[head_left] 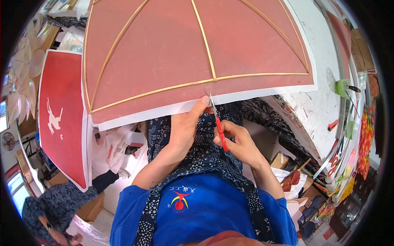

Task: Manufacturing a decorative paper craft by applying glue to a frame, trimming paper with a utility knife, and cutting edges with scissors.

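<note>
A large kite-like panel (160, 53) of red sheet with a white border stretches across the far half of the view. Thin bamboo strips (204, 41) cross it, meeting in a joint near its near edge. My left hand (184, 125) pinches the white border there, thumb on top and fingers underneath. Just right of that thumb, red-handled scissors (219, 129) point away from me, their blades at the border below the joint. My right hand (240, 143) grips the handles from the right. The lower blade is partly hidden, and I cannot tell how far the blades are apart.
Another red panel (63, 110) with a white figure hangs at left. Below it stands a person in a dark patterned sleeve (72, 203). Paper scraps (119, 143) lie near my left arm. A white table (303, 110) at right carries a red-and-black tool (333, 125).
</note>
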`<action>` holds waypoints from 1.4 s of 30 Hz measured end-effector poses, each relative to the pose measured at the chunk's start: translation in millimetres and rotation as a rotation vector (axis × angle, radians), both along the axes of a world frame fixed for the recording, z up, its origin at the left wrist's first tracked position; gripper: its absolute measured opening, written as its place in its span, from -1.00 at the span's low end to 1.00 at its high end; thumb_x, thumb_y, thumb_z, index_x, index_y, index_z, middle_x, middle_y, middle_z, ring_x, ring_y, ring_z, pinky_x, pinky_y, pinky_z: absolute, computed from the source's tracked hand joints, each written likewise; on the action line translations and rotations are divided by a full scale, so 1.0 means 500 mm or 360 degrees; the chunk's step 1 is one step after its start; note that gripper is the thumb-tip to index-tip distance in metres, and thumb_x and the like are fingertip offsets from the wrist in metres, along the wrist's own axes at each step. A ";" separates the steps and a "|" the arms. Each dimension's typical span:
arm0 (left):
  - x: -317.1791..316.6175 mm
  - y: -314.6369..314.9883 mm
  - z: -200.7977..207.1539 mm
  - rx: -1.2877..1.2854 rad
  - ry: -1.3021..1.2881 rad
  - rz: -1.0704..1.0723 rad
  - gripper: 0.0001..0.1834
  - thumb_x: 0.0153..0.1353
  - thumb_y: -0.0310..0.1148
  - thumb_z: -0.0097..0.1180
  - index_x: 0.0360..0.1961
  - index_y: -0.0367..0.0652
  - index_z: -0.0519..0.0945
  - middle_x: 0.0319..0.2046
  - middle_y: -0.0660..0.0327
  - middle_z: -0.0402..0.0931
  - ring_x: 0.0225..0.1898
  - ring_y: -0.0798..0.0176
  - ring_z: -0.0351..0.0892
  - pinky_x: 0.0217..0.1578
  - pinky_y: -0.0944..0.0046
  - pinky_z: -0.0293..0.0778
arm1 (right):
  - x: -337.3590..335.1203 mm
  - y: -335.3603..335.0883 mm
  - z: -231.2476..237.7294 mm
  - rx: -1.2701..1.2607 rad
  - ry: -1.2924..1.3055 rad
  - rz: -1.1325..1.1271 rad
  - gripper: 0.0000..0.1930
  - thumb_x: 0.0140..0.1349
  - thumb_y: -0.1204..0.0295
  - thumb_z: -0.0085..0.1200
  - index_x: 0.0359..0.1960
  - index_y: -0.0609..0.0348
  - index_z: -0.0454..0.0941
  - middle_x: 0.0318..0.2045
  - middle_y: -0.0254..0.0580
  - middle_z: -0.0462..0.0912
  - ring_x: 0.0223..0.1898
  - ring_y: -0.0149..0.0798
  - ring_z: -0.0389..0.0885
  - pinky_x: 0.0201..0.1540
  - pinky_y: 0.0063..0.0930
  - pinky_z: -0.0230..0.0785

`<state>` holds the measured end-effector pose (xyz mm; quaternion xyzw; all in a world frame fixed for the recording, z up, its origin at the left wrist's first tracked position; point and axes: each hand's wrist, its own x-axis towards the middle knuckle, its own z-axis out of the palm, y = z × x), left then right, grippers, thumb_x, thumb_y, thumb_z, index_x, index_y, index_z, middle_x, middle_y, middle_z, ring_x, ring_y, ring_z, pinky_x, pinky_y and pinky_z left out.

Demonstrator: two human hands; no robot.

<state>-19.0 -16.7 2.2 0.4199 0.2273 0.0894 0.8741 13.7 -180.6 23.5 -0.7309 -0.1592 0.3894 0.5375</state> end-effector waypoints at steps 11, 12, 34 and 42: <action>-0.003 0.001 -0.001 -0.0027 0.0036 -0.0009 -0.76 0.24 -0.36 0.18 -0.16 -0.31 0.56 -0.31 0.16 0.58 -0.27 0.29 0.55 -0.19 0.26 0.49 | 0.006 -0.004 0.005 0.0006 0.0165 -0.0049 -0.73 0.17 0.29 0.24 -0.46 0.26 0.50 -0.59 -0.31 0.52 -0.48 -0.54 0.46 -0.41 -0.54 0.33; -0.003 0.001 -0.002 -0.0027 0.0029 -0.0007 -0.76 0.24 -0.36 0.18 -0.16 -0.30 0.56 -0.32 0.16 0.58 -0.27 0.29 0.55 -0.19 0.26 0.49 | 0.007 -0.004 0.004 -0.0011 0.0194 -0.0047 -0.73 0.17 0.29 0.24 -0.46 0.25 0.50 -0.60 -0.33 0.52 -0.48 -0.55 0.46 -0.41 -0.55 0.32; -0.004 0.001 0.002 0.0011 0.0043 -0.0021 -0.77 0.25 -0.36 0.18 -0.17 -0.29 0.55 -0.31 0.19 0.56 -0.29 0.32 0.54 -0.22 0.30 0.48 | 0.008 0.004 -0.007 0.0199 0.0425 -0.0108 -0.71 0.24 0.27 0.18 -0.49 0.21 0.45 -0.59 -0.46 0.44 -0.48 -0.62 0.33 -0.44 -0.63 0.20; -0.004 0.000 0.002 0.0024 0.0073 -0.0018 -0.77 0.25 -0.36 0.18 -0.16 -0.30 0.55 -0.31 0.18 0.57 -0.29 0.32 0.55 -0.22 0.30 0.49 | 0.008 0.004 -0.011 0.0152 0.0295 -0.0075 -0.70 0.24 0.26 0.19 -0.49 0.22 0.45 -0.61 -0.46 0.43 -0.52 -0.61 0.32 -0.49 -0.62 0.19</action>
